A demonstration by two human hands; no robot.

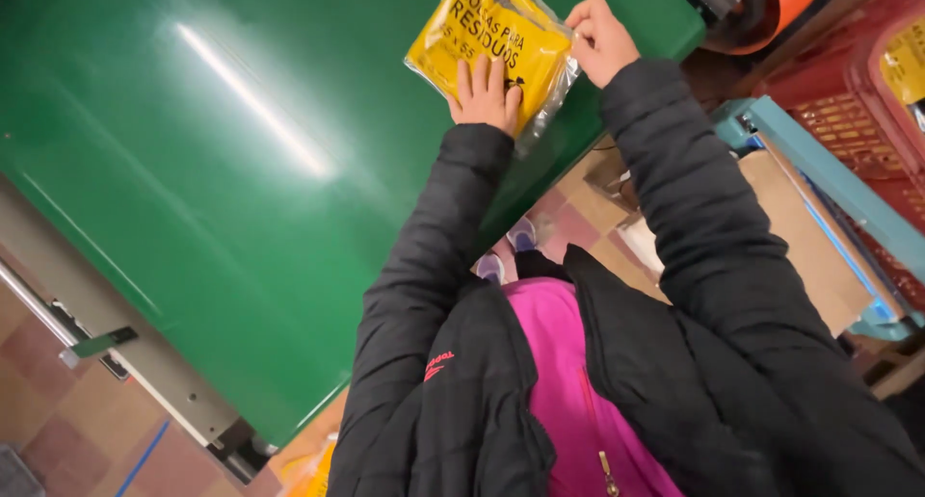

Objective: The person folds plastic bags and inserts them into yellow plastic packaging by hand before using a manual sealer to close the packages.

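Observation:
A yellow pack in clear plastic wrap (491,30) lies on a glossy green tabletop (241,150), near its far edge. My left hand (487,94) presses flat on the pack's near side, fingers spread. At the pack's right edge, my right hand (599,37) pinches the clear wrap. Both arms are in black padded sleeves, and a pink top shows under the open jacket.
Right of the table stand a red plastic crate (848,92), a teal frame (819,170) and a brown cardboard sheet (809,237). An orange and black object (761,6) sits at the table's top right corner. Tiled floor shows below, with my shoes (506,251).

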